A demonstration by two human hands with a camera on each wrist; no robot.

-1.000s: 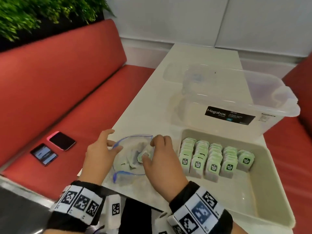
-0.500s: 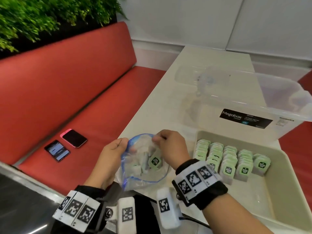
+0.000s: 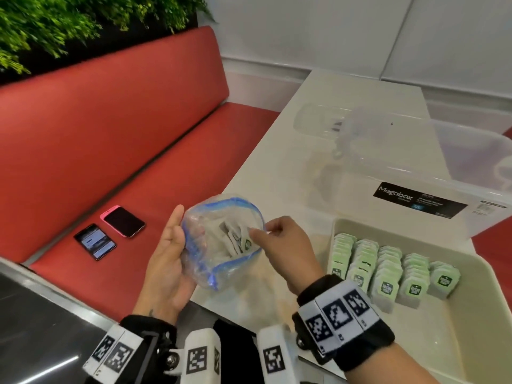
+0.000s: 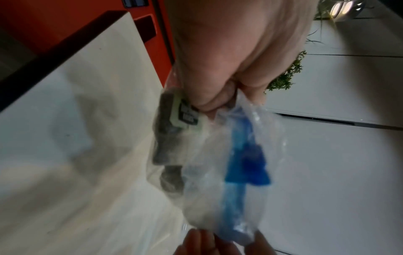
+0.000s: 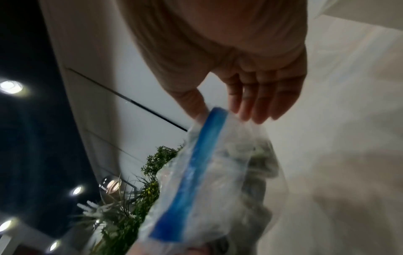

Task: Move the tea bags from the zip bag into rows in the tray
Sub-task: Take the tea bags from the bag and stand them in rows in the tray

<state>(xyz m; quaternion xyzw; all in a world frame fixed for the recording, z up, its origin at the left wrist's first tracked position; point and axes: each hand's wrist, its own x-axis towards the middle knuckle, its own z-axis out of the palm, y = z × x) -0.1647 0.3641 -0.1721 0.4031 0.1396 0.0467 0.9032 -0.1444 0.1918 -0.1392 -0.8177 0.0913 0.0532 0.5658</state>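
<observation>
Clear plastic, blue-zipped, the bag (image 3: 221,242) hangs open-mouthed above the table (image 3: 327,106) edge, the left hand (image 3: 169,261) cupping its outer side with fingers curled behind it. The right hand (image 3: 285,245) pinches the opposite rim, and loose tea bags (image 3: 238,239) lie inside just beyond those fingers (image 3: 259,232). Rows of tea bags stand in the tray (image 3: 471,342) to the right.

Red upholstered bench (image 3: 116,139) runs along the left; green foliage (image 3: 55,26) tops its backrest. Pale cream table (image 3: 346,106) extends toward white panelled walls (image 3: 332,29). Round ceiling lights (image 5: 10,87) glow overhead against a dark ceiling.
</observation>
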